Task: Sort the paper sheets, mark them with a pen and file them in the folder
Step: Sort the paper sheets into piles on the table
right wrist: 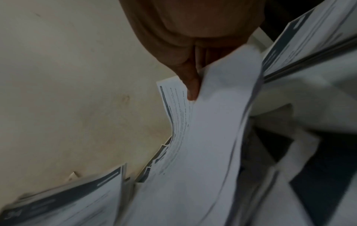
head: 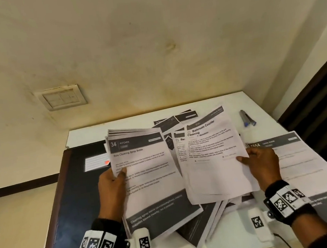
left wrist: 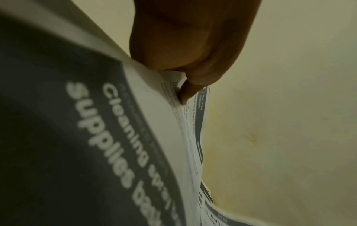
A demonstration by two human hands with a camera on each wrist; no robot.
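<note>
My left hand (head: 114, 181) grips a fanned stack of printed sheets (head: 150, 177) whose top page reads "34 Kitchen"; the thumb (left wrist: 185, 93) pinches it from above. My right hand (head: 261, 164) holds a second bundle of sheets (head: 214, 158) headed "Bathroom Counter Cleaning", thumb (right wrist: 191, 87) on the top page. Both bundles are lifted above the table. A dark folder (head: 74, 189) with a white label lies flat under the left bundle. Two blue-tipped pens (head: 247, 118) rest at the table's far right.
More sheets (head: 178, 119) are scattered at the back of the white table (head: 90, 131). A large printed page (head: 308, 169) lies at the right edge. A cream wall with a switch plate (head: 63, 98) rises behind; a dark door frame (head: 322, 103) stands right.
</note>
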